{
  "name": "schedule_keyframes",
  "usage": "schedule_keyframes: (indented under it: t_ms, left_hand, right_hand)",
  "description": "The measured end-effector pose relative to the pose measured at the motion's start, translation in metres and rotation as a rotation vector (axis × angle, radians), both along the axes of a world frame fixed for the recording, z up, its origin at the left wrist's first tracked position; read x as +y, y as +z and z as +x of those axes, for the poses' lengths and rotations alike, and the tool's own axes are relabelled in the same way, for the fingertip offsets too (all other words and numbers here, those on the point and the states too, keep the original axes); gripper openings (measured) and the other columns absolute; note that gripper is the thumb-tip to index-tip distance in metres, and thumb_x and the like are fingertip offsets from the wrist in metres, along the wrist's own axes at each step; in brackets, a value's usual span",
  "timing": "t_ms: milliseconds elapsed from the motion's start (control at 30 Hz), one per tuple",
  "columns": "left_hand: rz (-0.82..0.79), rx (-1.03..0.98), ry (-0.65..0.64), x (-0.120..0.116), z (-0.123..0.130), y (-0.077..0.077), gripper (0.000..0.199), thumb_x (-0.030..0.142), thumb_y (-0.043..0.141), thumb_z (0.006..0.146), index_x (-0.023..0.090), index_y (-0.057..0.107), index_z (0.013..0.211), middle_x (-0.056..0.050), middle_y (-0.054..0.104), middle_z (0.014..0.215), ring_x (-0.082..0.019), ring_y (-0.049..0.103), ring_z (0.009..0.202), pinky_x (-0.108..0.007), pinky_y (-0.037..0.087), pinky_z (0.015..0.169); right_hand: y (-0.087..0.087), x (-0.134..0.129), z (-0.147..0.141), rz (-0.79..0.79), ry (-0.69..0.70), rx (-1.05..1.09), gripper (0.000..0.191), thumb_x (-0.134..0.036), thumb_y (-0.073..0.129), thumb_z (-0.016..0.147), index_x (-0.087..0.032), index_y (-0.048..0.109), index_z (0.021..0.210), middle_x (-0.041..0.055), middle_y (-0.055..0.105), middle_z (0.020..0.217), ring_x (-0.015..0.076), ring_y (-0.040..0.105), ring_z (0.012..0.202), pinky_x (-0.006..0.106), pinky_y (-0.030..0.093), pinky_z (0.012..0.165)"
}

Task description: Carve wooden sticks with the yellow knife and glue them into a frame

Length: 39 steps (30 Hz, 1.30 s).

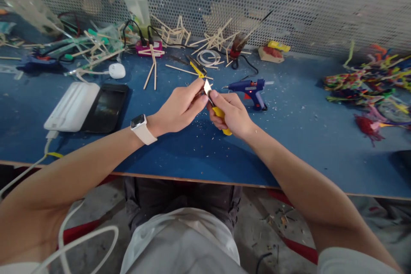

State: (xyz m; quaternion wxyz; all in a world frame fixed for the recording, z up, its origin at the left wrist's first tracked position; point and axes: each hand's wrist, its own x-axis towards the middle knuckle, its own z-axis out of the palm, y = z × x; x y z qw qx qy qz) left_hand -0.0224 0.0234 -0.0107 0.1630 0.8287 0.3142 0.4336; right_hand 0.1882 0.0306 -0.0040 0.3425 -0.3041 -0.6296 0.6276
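My right hand (pixel 231 115) is closed round a yellow utility knife (pixel 219 113), its blade pointing up and away from me. A small pale piece (pixel 207 87) shows at the blade, between the two hands. My left hand (pixel 181 107), with a watch (pixel 141 126) on the wrist, meets the right hand with thumb and fingers pinched together; what lies between them is too small to name. Just beyond and to the right lies a blue glue gun (pixel 250 90). Small shavings are scattered on the blue table (pixel 192 158) below my hands.
A white power bank (pixel 72 105) and a black phone (pixel 105 107) lie at the left. Stick structures (pixel 176 32), a pink power strip (pixel 150 48) and a cup (pixel 136 4) stand along the mesh panel. Colourful yarn (pixel 356 81) lies at the right.
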Motion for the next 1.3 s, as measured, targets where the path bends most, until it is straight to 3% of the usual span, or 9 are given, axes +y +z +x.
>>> schedule_keyframes:
  t_ms: [600, 867, 1133, 1300]
  left_hand:
    - [-0.028, 0.014, 0.077, -0.0011, 0.0040, 0.0025, 0.044, 0.057, 0.045, 0.124, 0.026, 0.043, 0.093, 0.001, 0.059, 0.075, -0.016, 0.056, 0.062, -0.033, 0.041, 0.062]
    - [-0.011, -0.008, 0.129, -0.0008, 0.0057, -0.0008, 0.044, 0.048, 0.050, 0.123, 0.025, 0.045, 0.087, 0.004, 0.050, 0.069, -0.014, 0.049, 0.060, -0.033, 0.038, 0.061]
    - [-0.067, -0.042, 0.106, -0.0018, 0.0063, -0.0032, 0.030, 0.033, 0.047, 0.122, 0.025, 0.047, 0.093, 0.002, 0.060, 0.074, -0.016, 0.055, 0.061, -0.034, 0.041, 0.061]
    - [-0.057, -0.032, 0.076, -0.0006, 0.0045, -0.0025, 0.029, 0.032, 0.046, 0.121, 0.026, 0.044, 0.093, 0.002, 0.058, 0.074, -0.016, 0.053, 0.060, -0.033, 0.040, 0.061]
  right_hand:
    - [-0.0008, -0.0006, -0.0026, 0.007, -0.056, 0.004, 0.071, -0.086, 0.069, 0.104, -0.024, 0.057, 0.073, -0.0085, 0.041, 0.050, 0.0067, 0.033, 0.036, 0.023, 0.028, 0.034]
    - [-0.0030, -0.0014, -0.0046, 0.003, -0.135, -0.011, 0.073, -0.090, 0.065, 0.103, -0.025, 0.056, 0.072, -0.0081, 0.040, 0.050, 0.0077, 0.033, 0.037, 0.023, 0.028, 0.033]
    - [-0.0019, -0.0020, -0.0038, 0.183, -0.140, -0.076, 0.076, -0.090, 0.065, 0.102, -0.024, 0.056, 0.065, -0.0051, 0.044, 0.049, 0.0084, 0.039, 0.039, 0.025, 0.029, 0.036]
    - [0.0009, -0.0033, -0.0028, 0.165, -0.114, -0.069, 0.076, -0.089, 0.064, 0.104, -0.024, 0.058, 0.067, -0.0063, 0.042, 0.049, 0.0079, 0.037, 0.038, 0.025, 0.029, 0.036]
